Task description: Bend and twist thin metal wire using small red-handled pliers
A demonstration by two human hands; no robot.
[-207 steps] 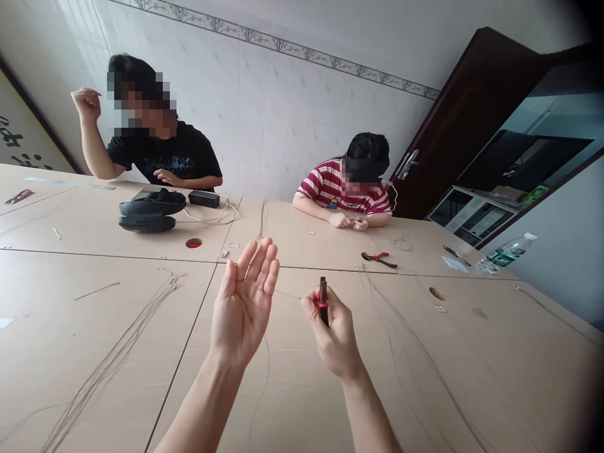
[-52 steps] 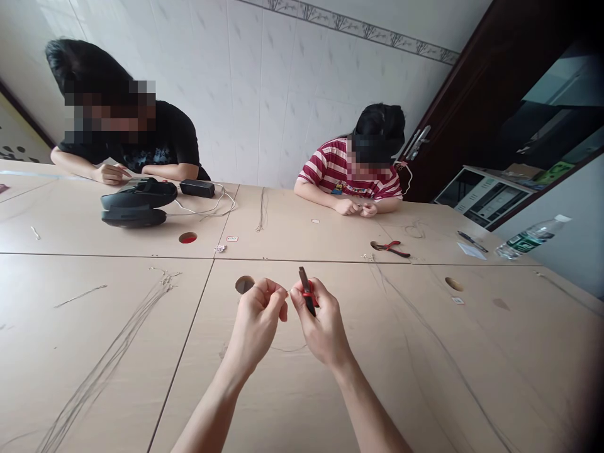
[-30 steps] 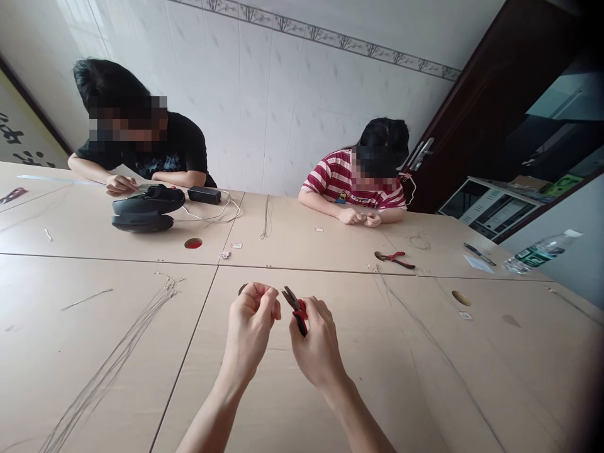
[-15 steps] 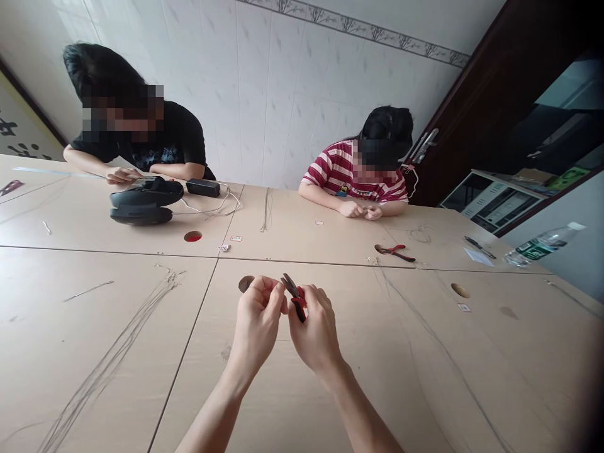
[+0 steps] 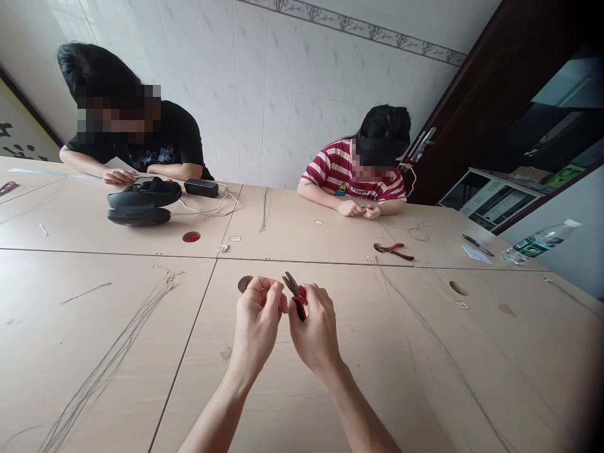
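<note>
My right hand (image 5: 315,321) is wrapped round the red and black handles of a pair of pliers (image 5: 296,294), whose jaws point up and to the left and look slightly parted. Close beside it, my left hand (image 5: 259,314) is pinched, its fingertips near the plier jaws; what lies between them is too small to make out. Both hands are above the wooden table (image 5: 264,402). A bundle of thin cords (image 5: 127,333) lies to the left, and another long strand (image 5: 436,336) runs down the right side.
Across the table sit a person in black (image 5: 179,135) and a person in a striped shirt (image 5: 325,173). A black headset (image 5: 141,204), a second pair of pliers (image 5: 396,250), a water bottle (image 5: 535,244) and a pen (image 5: 477,244) lie on the far half.
The plier jaws have come slightly away from my left fingertips and look a little more parted. The view has shifted very slightly.
</note>
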